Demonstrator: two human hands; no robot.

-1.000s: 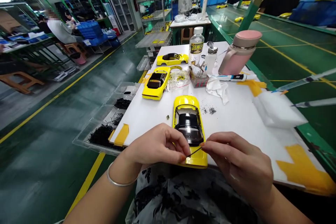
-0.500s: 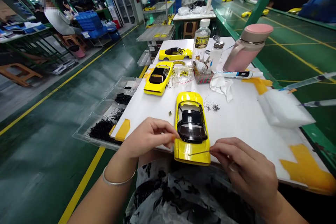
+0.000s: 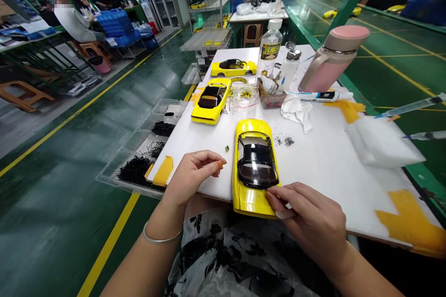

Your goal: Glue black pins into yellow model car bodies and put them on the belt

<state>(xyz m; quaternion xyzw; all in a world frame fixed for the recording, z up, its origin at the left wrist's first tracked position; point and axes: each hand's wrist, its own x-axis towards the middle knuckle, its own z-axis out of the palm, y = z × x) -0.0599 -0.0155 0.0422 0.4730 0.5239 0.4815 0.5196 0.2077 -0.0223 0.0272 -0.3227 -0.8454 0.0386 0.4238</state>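
A yellow model car (image 3: 251, 195) with a dark window lies near the front edge of the white board (image 3: 320, 162). My right hand (image 3: 310, 220) rests on the car's near end, fingers pressed together at the lower edge of the window. The thin black strip it carried is hidden under them. My left hand (image 3: 193, 174) hovers just left of the car over the board's edge. Its thumb and forefinger are pinched with nothing visible between them.
Two more yellow cars (image 3: 211, 100) (image 3: 233, 67) lie farther back. A clear tray of black strips (image 3: 139, 167) hangs off the board's left side. A pink flask (image 3: 331, 58), a bottle (image 3: 270, 46), a white foam block (image 3: 379, 144) and syringes (image 3: 411, 106) stand right. People work behind.
Both hands held the black strip a second ago. The left let go and drew off to the left. The right carried the strip down onto the car by the window.
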